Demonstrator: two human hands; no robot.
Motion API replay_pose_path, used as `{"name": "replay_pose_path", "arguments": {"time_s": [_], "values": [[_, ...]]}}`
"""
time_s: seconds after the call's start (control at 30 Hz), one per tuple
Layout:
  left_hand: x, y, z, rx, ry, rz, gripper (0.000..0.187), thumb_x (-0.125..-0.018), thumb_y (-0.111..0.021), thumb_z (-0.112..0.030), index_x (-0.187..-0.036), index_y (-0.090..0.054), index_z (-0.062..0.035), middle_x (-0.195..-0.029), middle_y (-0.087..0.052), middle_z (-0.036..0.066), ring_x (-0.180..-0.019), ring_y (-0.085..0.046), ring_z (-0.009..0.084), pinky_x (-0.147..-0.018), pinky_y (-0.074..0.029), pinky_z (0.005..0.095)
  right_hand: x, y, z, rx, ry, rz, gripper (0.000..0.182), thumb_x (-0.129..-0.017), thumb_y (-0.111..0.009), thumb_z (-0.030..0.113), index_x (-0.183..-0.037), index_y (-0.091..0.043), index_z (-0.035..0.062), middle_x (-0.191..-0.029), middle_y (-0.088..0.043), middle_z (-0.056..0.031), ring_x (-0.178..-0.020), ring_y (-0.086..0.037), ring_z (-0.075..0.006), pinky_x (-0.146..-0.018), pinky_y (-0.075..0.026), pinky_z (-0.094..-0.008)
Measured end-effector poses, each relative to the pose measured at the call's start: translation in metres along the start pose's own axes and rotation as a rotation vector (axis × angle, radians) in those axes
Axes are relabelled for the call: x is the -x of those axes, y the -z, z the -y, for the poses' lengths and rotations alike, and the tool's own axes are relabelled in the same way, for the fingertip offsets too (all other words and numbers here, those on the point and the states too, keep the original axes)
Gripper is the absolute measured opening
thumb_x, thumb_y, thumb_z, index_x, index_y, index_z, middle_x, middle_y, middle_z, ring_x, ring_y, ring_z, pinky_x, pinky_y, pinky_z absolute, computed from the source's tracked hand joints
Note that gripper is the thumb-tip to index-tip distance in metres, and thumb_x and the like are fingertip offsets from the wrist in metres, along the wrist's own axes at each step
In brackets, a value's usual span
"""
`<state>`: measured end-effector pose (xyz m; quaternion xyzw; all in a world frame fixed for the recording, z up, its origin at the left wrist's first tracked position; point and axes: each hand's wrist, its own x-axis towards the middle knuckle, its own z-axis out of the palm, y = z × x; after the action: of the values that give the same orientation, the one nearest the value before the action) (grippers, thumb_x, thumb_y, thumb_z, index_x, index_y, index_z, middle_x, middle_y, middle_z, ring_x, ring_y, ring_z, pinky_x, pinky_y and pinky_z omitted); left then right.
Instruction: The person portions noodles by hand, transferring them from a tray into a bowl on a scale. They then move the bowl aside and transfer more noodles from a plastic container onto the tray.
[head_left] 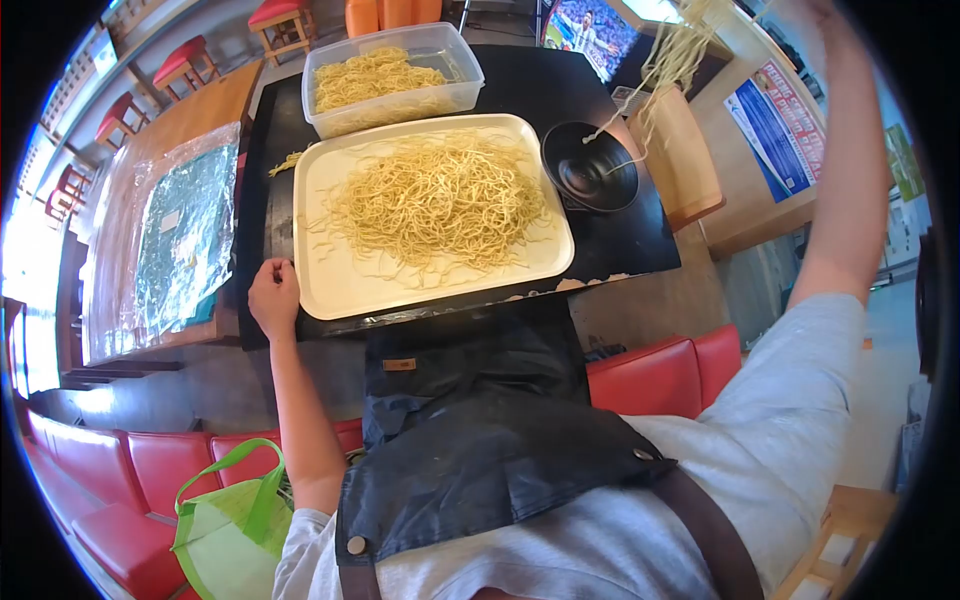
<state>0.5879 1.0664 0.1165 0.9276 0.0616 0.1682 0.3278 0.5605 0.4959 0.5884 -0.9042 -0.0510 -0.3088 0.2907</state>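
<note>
My right hand is raised high at the top right edge, smeared and partly cut off. From it hangs a bunch of yellow noodles, whose lowest strands trail down into a black bowl. A large heap of noodles covers the middle of a cream tray on the black table. At the tray's left front corner, my left hand rests closed at the table's edge, close against the tray rim; what its fingers hold, if anything, is hidden.
Behind the tray stands a clear plastic container with more noodles. A few loose strands lie left of it. A wooden table with plastic sheeting is at left. Red seats and a green bag are nearby.
</note>
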Motion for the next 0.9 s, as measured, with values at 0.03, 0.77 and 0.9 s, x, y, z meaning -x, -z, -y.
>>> {"name": "replay_pose_path", "arguments": {"time_s": [0.03, 0.77, 0.9], "values": [[0.000, 0.000, 0.001, 0.005, -0.001, 0.005, 0.016, -0.082, -0.059, -0.024, -0.086, -0.067, -0.0108, -0.074, -0.066, 0.007, -0.069, -0.064, 0.0252, -0.063, -0.048, 0.0362, 0.012, -0.014, -0.010, -0.074, -0.053, 0.062, 0.031, -0.082, -0.064, 0.015, -0.109, -0.063, 0.0002, -0.103, -0.068, -0.0075, -0.091, -0.063, -0.0177, -0.085, -0.050, -0.0324], [0.000, -0.001, 0.002, 0.026, -0.013, 0.003, 0.015, -0.082, -0.060, -0.022, -0.088, -0.067, -0.0095, -0.070, -0.064, 0.007, -0.064, -0.063, 0.0210, -0.061, -0.047, 0.0331, 0.310, -0.204, -0.096, -0.630, -0.699, -0.696, 0.034, -0.092, -0.055, 0.024, -0.122, -0.055, 0.0061, -0.093, -0.057, -0.0015, -0.078, -0.056, -0.0089, -0.073, -0.047, -0.0225], [0.001, -0.001, -0.001, 0.046, -0.007, -0.002, 0.016, -0.083, -0.060, -0.022, -0.087, -0.067, -0.0084, -0.068, -0.063, 0.006, -0.062, -0.061, 0.0185, -0.060, -0.047, 0.0318, 0.357, -0.233, -0.141, -0.652, -1.165, -0.691, 0.037, -0.084, -0.067, 0.041, -0.103, -0.058, 0.0097, -0.087, -0.056, 0.0005, -0.071, -0.054, -0.0080, -0.059, -0.045, -0.0221]]}}
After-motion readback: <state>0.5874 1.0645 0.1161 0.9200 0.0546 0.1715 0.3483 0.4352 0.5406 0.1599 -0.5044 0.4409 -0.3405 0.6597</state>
